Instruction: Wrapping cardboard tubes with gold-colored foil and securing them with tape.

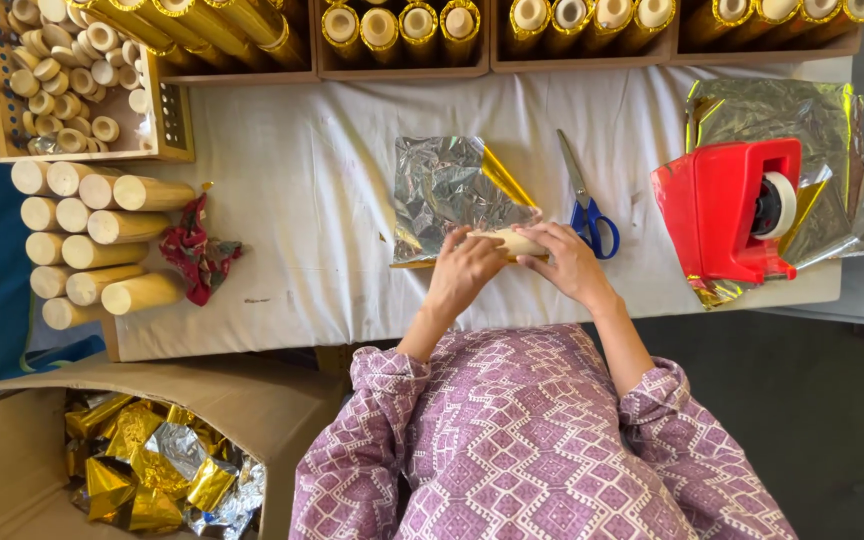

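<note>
Centre of the frame: both hands down on a pale cardboard tube [512, 241], lying crosswise along the near edge of a crinkled foil sheet [452, 185], silver face up, gold showing at the folded corner. Left hand [464, 270] pressing on the tube's left end, fingers curled narrow over it; right hand [562, 258] on the right end, fingers [542, 232] spread flat across the top. Holding the tube, both of them, pinned against the white tabletop [302, 200].

Looks like the start of a roll. Best kept even: same pressure at both ends, tube square to the foil's edge, or the wrap likely to spiral off skewed. Foil already wrinkled, so worth smoothing outward with the thumbs while rolling; soft stuff, prone to tear if dragged.

Blue-handled scissors [587, 205] just right of the sheet, near the right hand, blades pointing toward the top of the frame. Red tape dispenser [727, 210] further right, sitting on a stack of more foil. Bare tubes [92, 240] piled at the left, a red rag [197, 250] beside them. Gold-wrapped tubes [402, 25] racked along the top edge. Cardboard box [272, 410] of foil offcuts at lower left.
</note>
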